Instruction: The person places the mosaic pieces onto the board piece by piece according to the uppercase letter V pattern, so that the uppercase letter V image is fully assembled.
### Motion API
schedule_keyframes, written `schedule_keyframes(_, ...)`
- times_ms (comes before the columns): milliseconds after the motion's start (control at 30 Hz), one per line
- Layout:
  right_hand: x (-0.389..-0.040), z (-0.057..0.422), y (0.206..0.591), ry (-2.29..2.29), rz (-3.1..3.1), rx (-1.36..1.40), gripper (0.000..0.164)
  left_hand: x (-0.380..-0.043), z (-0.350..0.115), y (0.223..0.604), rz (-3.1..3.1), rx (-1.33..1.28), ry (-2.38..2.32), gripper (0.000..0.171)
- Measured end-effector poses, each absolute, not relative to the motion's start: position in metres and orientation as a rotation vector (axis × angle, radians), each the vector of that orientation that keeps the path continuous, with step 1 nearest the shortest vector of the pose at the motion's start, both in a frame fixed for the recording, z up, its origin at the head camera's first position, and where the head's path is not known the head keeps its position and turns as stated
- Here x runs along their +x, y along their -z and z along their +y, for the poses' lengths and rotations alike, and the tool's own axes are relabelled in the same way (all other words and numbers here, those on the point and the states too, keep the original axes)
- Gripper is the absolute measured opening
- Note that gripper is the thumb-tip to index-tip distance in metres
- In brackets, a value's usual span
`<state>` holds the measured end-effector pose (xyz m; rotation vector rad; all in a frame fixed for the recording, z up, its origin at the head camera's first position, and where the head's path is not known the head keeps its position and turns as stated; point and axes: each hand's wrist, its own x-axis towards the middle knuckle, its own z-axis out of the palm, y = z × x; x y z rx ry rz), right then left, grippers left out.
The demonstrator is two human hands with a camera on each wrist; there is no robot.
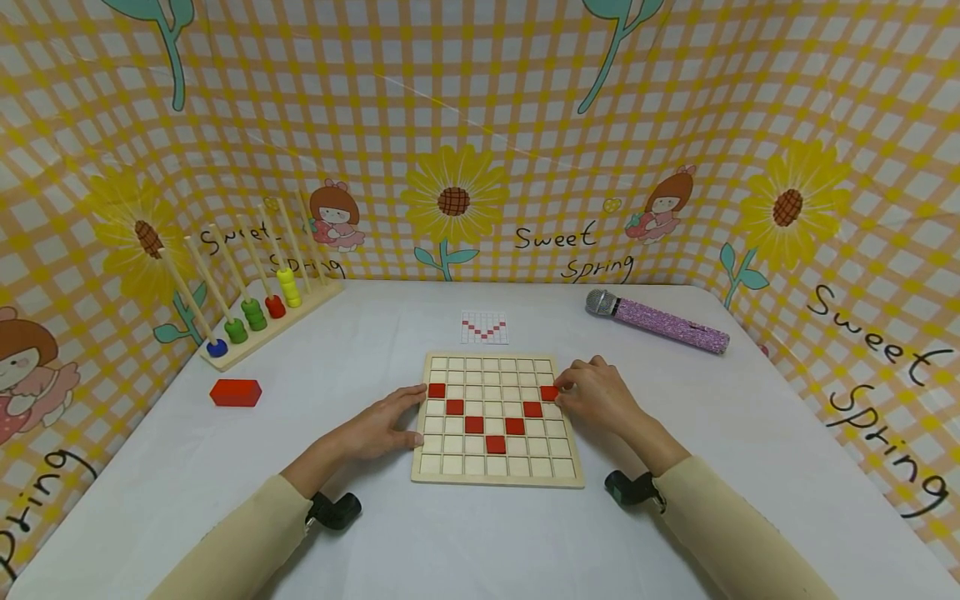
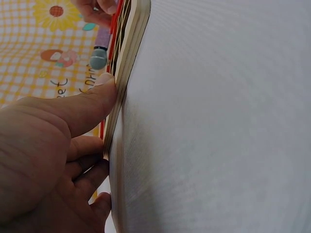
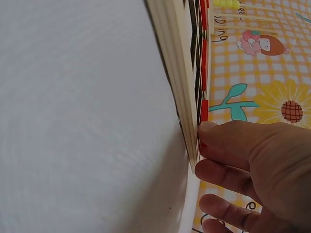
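Note:
A wooden grid board (image 1: 497,481) lies on the white table with several red square tiles (image 1: 496,445) forming a V across its cells. My left hand (image 1: 381,425) rests against the board's left edge, thumb and fingers spread along the side. At the upper right of the grid, my right hand (image 1: 600,396) pinches a red tile (image 1: 550,393) between thumb and index finger, over the end cell of the V. In the right wrist view, thumb and fingertips (image 3: 209,127) meet at the board's edge and partly hide that tile.
Behind the board lies a small card (image 1: 484,328) printed with a red V on a grid. A bead abacus (image 1: 273,325) stands at the back left, a red block (image 1: 236,392) in front of it. A glittery pink microphone (image 1: 660,322) lies at the back right.

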<state>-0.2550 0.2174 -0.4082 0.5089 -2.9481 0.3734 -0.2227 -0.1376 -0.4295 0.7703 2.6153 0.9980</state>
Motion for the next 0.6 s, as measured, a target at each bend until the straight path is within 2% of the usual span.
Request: schedule_keyframes(600,-0.2556,0.2183,0.4088,-0.368,-2.943,0.534,0.021,-0.2224,-0.1379,0.4277,2.618,0.797,-0.982,0.07)
